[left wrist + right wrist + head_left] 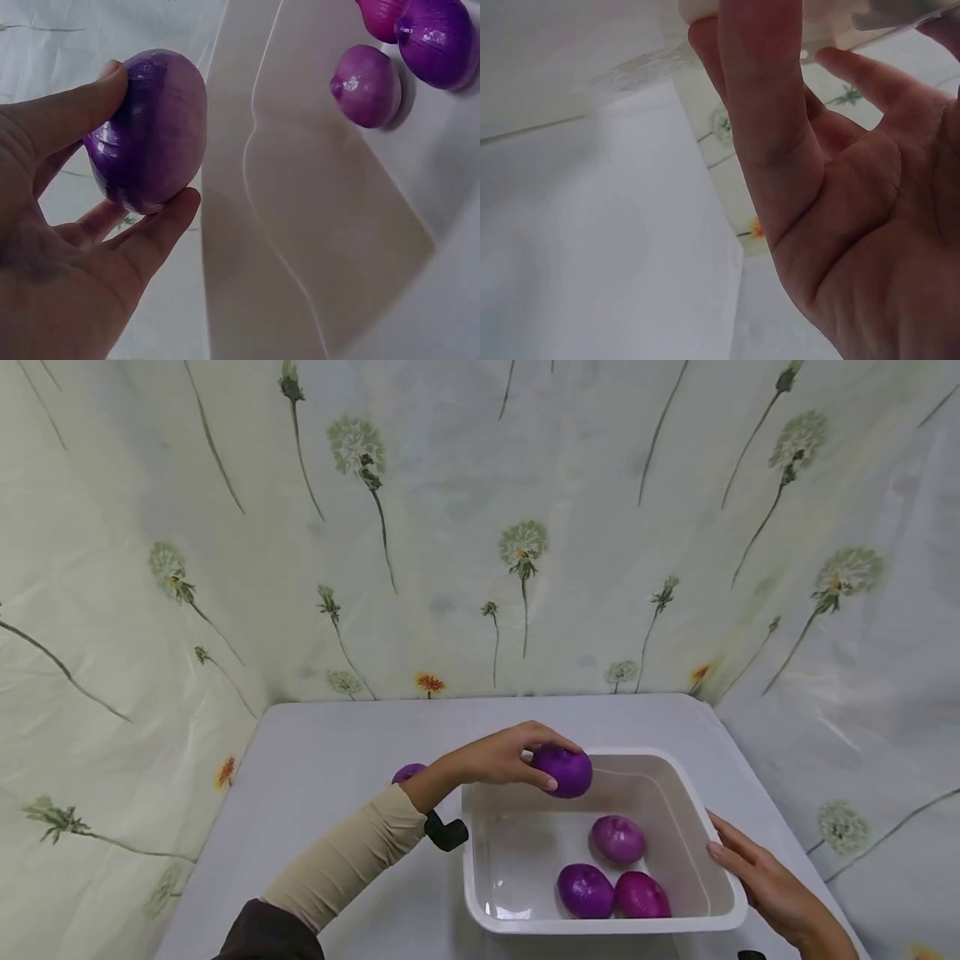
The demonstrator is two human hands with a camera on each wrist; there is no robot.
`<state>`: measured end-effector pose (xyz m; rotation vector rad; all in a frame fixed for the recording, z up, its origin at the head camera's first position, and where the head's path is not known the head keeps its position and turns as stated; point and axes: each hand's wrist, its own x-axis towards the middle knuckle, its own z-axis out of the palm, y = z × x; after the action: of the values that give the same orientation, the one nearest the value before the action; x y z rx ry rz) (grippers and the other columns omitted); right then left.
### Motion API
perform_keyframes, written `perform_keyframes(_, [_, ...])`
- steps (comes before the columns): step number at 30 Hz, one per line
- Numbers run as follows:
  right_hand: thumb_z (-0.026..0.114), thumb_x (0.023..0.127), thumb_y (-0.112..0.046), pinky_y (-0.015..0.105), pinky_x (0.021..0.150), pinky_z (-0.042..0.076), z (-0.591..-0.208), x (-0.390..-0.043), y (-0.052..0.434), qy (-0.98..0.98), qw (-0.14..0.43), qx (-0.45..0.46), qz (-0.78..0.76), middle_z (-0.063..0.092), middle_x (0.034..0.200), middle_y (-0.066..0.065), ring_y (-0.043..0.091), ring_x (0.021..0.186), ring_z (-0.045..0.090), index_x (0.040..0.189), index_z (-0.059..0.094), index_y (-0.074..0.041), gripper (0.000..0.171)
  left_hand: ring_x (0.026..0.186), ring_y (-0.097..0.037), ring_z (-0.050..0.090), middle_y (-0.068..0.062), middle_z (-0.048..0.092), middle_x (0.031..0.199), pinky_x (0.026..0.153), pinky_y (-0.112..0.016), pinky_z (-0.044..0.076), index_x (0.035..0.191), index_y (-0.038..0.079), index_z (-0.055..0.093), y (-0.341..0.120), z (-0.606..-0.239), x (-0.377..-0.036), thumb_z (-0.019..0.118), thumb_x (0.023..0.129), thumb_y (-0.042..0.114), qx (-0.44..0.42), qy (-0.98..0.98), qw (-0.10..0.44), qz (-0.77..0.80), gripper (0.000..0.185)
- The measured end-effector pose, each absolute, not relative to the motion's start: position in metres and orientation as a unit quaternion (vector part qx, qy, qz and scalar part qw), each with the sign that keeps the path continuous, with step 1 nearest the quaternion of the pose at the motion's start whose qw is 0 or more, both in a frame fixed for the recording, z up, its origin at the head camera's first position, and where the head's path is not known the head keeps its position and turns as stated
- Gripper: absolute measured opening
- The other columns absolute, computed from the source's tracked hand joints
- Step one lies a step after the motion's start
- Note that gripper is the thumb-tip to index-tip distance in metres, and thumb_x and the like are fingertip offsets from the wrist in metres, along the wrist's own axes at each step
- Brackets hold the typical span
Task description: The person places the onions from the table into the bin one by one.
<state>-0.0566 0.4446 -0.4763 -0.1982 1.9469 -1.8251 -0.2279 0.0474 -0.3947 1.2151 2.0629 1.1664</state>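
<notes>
while the left hand (498,760) pinched a purple onion (564,771) between thumb and fingertips, it held it over the far left rim of the white tub (722,893), above the open basin. three more onions (613,870) lay together on the tub floor toward the near right corner, two of them touching, and a further purple onion (408,772) sat on the grey table (315,760) just left of the tub, partly hidden by the forearm. the right hand (757,877) rested with straight, relaxed fingers against the tub's right wall, steadying it. the far left of the basin was bare, so the judgement was that the held onion could be lowered there without striking the others, provided it cleared the rim first.

from the left wrist, the thumb and fingers (161,225) were curled round the held onion (150,131), which hung just outside the tub's rim line (259,142); the onions inside (366,85) lay well apart from it, leaving free floor between.

from the right wrist, the extended fingers (761,97) pressed up against the tub's underside edge (840,30), gripping nothing; a firmer hold there would seem wise, since the tub stood near the table's right edge.
</notes>
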Motion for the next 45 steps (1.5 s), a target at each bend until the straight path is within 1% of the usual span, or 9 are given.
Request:
perform_keyframes(6, [0.023,0.111,-0.018,0.041,0.09,0.057,-0.479,-0.056,0.444,0.701,0.243,-0.07,-0.667,0.049,0.14,-0.031,0.004,0.122,0.058,0.161,0.0,-0.026,0.056,0.125,-0.01,0.047,-0.001,0.053,0.139,0.096,-0.021,0.049,0.139,0.024,0.06,0.067,-0.403,-0.224,0.078,0.088,0.021,0.472,0.755,0.234,0.39,0.053])
perform_keyframes(10, [0.024,0.111,-0.019,0.041,0.09,0.057,-0.479,-0.056,0.443,0.71,0.239,-0.065,-0.66,0.048,0.139,-0.033,0.003,0.121,0.058,0.161,0.0,-0.026,0.056,0.124,-0.01,0.047,-0.002,0.056,0.137,0.095,-0.02,0.048,0.139,0.021,0.06,0.076,-0.409,-0.225,0.077,0.088,0.02,0.486,0.753,0.229,0.381,0.053])
perform_keyframes(19, [0.027,0.111,-0.02,0.04,0.089,0.057,-0.478,-0.056,0.44,0.718,0.231,-0.057,-0.654,0.048,0.137,-0.034,0.0,0.121,0.058,0.161,0.001,-0.024,0.057,0.122,-0.007,0.049,0.002,0.059,0.136,0.1,-0.019,0.042,0.139,0.027,0.059,0.096,-0.425,-0.225,0.078,0.088,0.025,0.511,0.778,0.218,0.294,0.054])
perform_keyframes(26, [0.027,0.111,-0.021,0.04,0.089,0.057,-0.478,-0.057,0.441,0.723,0.23,-0.053,-0.649,0.048,0.136,-0.035,0.0,0.12,0.058,0.161,-0.001,-0.024,0.057,0.122,-0.006,0.053,-0.003,0.06,0.137,0.102,-0.014,0.039,0.139,0.019,0.058,0.111,-0.433,-0.226,0.077,0.087,0.016,0.566,0.757,0.223,0.24,0.055])
perform_keyframes(32, [0.026,0.111,-0.021,0.039,0.09,0.057,-0.478,-0.059,0.441,0.725,0.23,-0.055,-0.647,0.047,0.137,-0.035,0.0,0.121,0.058,0.161,-0.001,-0.023,0.057,0.124,-0.005,0.054,0.001,0.062,0.135,0.103,-0.014,0.039,0.134,0.02,0.061,0.119,-0.447,-0.225,0.079,0.085,0.015,0.566,0.764,0.231,0.205,0.053])
perform_keyframes(38, [0.026,0.111,-0.022,0.04,0.09,0.057,-0.477,-0.058,0.442,0.725,0.233,-0.053,-0.647,0.048,0.137,-0.035,0.002,0.121,0.058,0.161,-0.001,-0.024,0.057,0.125,-0.009,0.056,-0.001,0.062,0.135,0.101,-0.015,0.041,0.131,0.02,0.063,0.124,-0.457,-0.222,0.082,0.081,0.013,0.553,0.775,0.251,0.176,0.054])
perform_keyframes(45, [0.026,0.111,-0.021,0.04,0.09,0.057,-0.476,-0.056,0.445,0.723,0.229,-0.053,-0.65,0.049,0.137,-0.034,0.002,0.12,0.059,0.161,0.0,-0.025,0.057,0.125,-0.008,0.055,-0.001,0.062,0.135,0.101,-0.013,0.041,0.129,0.018,0.062,0.132,-0.46,-0.222,0.081,0.081,0.01,0.552,0.773,0.265,0.162,0.052])
